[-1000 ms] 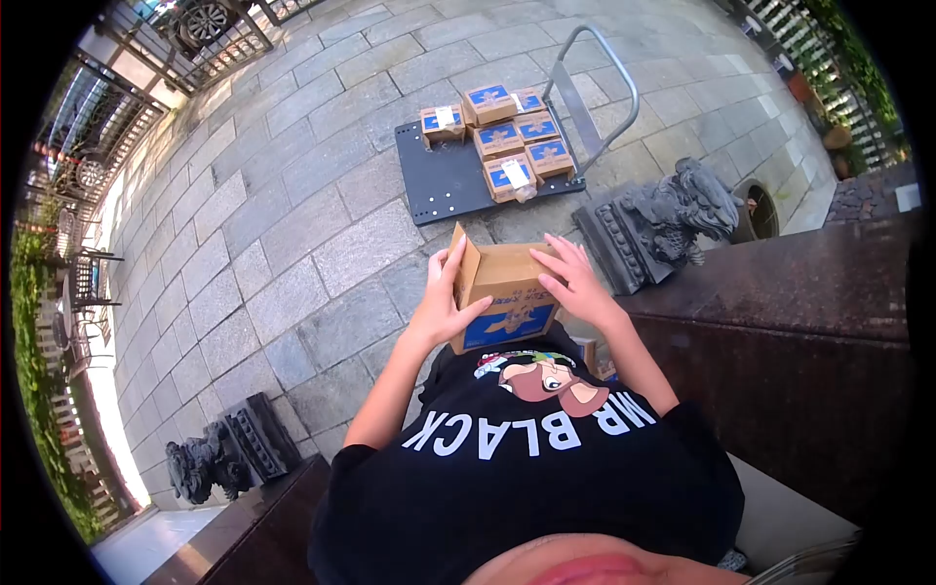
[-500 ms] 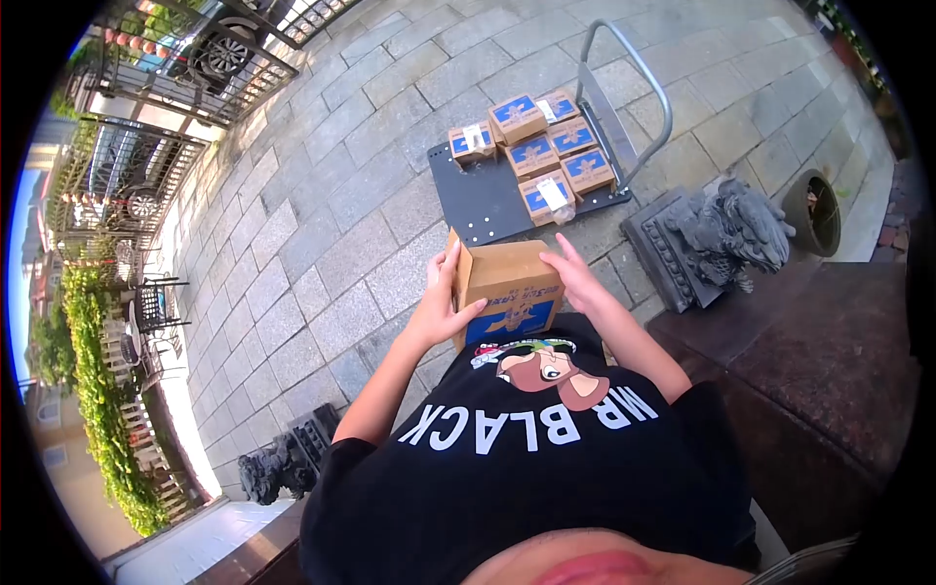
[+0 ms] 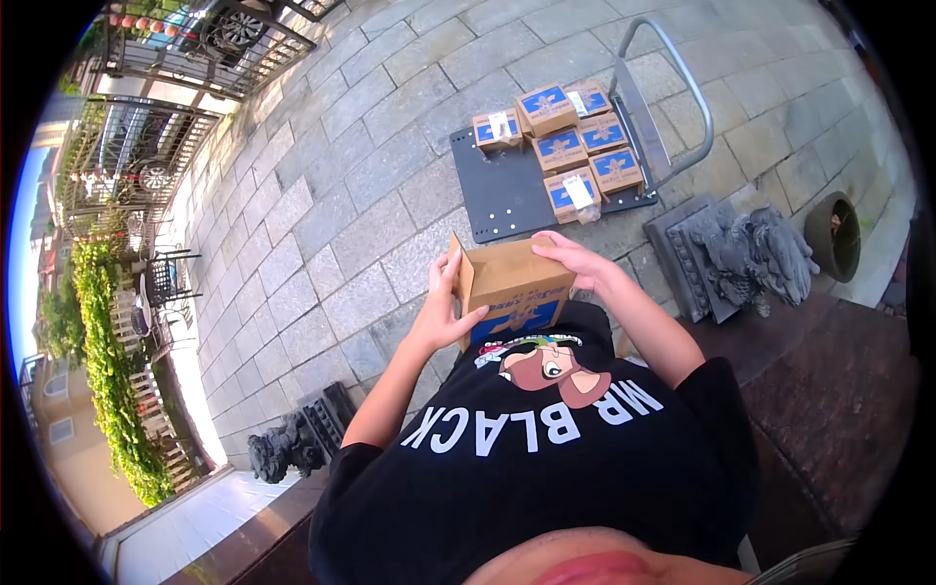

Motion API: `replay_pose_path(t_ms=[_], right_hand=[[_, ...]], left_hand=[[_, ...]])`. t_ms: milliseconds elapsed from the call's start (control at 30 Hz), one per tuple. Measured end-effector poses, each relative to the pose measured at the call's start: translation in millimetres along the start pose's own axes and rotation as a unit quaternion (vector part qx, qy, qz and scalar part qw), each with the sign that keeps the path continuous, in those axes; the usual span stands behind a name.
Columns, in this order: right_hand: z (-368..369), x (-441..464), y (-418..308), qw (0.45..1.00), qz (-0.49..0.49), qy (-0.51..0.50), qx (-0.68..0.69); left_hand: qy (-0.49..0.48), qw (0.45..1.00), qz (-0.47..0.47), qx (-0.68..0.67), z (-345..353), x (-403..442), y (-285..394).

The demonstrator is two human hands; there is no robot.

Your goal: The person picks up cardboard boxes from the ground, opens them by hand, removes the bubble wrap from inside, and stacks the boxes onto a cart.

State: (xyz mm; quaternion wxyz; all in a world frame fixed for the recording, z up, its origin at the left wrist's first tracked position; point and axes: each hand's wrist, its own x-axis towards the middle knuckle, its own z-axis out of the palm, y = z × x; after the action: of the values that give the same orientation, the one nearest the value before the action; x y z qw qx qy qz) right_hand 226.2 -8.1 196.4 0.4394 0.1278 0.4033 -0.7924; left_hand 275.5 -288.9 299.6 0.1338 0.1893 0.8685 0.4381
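A brown cardboard box with a blue printed panel is held between my hands in front of my black shirt. My left hand grips its left side, thumb on the front face and fingers behind a raised flap. My right hand clasps the upper right edge, thumb over the top and the other fingers round the far side. Beyond the box stands a dark flatbed cart bearing several similar boxes, some with white labels.
The cart's metal handle rises at its right. A grey carved stone statue and a round pot stand to the right. Another statue is at lower left. Grey paving runs toward a metal fence.
The camera view has turned, so cart and statues appear farther right. My right hand has shifted from spread fingers on the box's right side to a grip on its upper right edge.
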Motion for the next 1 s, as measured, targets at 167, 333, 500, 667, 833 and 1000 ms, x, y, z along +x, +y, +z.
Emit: replay_pose_path(t_ms=[167, 333, 500, 667, 833, 1000], right_hand=[[28, 18, -30, 0.998, 0.001, 0.033, -0.057], [78, 27, -63, 0.989, -0.020, 0.117, -0.093], [96, 58, -66, 0.976, -0.055, 0.148, -0.152], [100, 96, -57, 0.970, -0.106, 0.164, -0.142], [101, 94, -78, 0.990, 0.045, 0.134, 0.002], [85, 119, -59, 0.923, 0.215, 0.210, 0.239]], left_hand=[[0.017, 0.999, 0.038, 0.025, -29, 12, -19], [-0.025, 0.999, 0.033, 0.030, -88, 38, -22], [-0.065, 0.994, 0.083, 0.033, -128, 50, -60], [-0.040, 0.993, 0.112, -0.012, -153, 64, -106], [-0.050, 0.975, 0.206, 0.066, -158, 87, -129], [-0.093, 0.937, 0.295, 0.161, -137, 122, -140]])
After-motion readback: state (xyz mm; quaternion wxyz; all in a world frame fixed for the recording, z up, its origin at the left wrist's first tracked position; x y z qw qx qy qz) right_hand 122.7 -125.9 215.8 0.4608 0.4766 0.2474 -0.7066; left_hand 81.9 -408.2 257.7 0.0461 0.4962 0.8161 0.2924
